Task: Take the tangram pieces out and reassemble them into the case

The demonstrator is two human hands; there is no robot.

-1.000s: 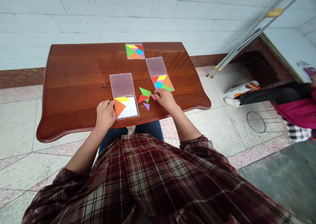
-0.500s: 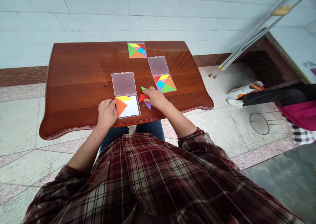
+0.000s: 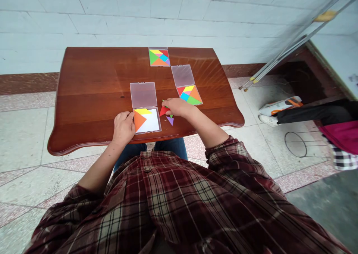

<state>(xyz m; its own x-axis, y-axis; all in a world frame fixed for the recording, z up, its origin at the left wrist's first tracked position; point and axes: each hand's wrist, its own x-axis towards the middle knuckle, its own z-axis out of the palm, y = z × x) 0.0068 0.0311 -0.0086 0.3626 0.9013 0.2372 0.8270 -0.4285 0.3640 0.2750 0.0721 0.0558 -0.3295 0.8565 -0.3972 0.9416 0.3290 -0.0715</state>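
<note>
A near tangram case (image 3: pixel 153 125) lies open on the brown table (image 3: pixel 89 93), holding an orange triangle (image 3: pixel 138 120) and a yellow piece (image 3: pixel 143 111); its clear lid (image 3: pixel 143 94) is folded back. My left hand (image 3: pixel 123 127) rests curled against the case's left edge. My right hand (image 3: pixel 176 107) lies over the loose pieces just right of the case, fingers curled down on the green triangle, which is mostly hidden. A red triangle (image 3: pixel 162 111) and a purple triangle (image 3: pixel 170 120) show beside that hand.
Two more tangram cases hold full sets: one (image 3: pixel 190 94) with its lid open behind my right hand, another (image 3: pixel 159 57) at the far table edge. At the right sit another person's legs and shoe (image 3: pixel 279 106), a wire stand (image 3: pixel 296 144) and slanted metal poles (image 3: pixel 293 41).
My right hand slid left from the pink piece onto the green triangle and now covers most of the loose pieces. My left hand stayed at the case's edge.
</note>
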